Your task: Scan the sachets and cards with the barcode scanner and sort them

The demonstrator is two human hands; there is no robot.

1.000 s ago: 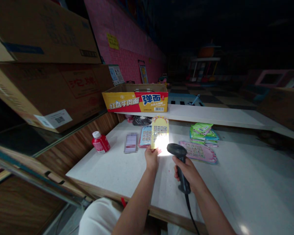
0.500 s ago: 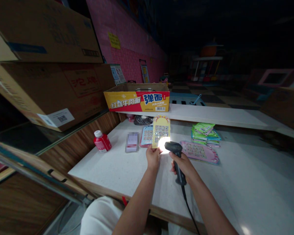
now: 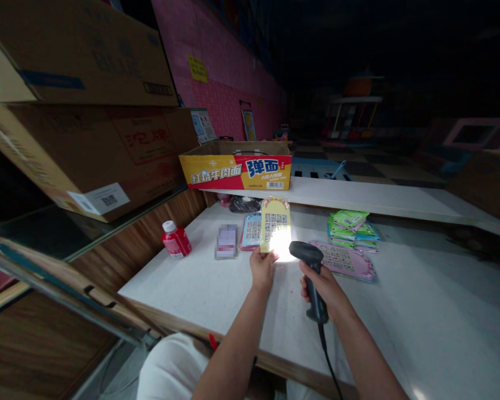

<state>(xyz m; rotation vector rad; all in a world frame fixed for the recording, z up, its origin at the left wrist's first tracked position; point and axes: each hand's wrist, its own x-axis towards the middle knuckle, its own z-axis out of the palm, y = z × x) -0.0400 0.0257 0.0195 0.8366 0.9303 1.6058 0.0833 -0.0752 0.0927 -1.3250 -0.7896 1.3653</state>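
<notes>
My left hand (image 3: pixel 262 268) pinches the bottom edge of a yellow card packet (image 3: pixel 275 222) and holds it upright above the white counter (image 3: pixel 200 289). My right hand (image 3: pixel 323 286) grips a black corded barcode scanner (image 3: pixel 306 255), pointed at the packet. The scanner's bright light falls on the packet's lower right part.
A blue packet (image 3: pixel 250 230) and a blurred card (image 3: pixel 226 241) lie behind my left hand. A pink packet (image 3: pixel 345 260) and a stack of green packets (image 3: pixel 350 225) lie to the right. A red bottle (image 3: pixel 175 240) stands left. A yellow and red carton (image 3: pixel 237 171) sits on the raised ledge.
The scanner went forward close to the yellow packet, then drew back to the right a little. The packet stays upright in my left hand.
</notes>
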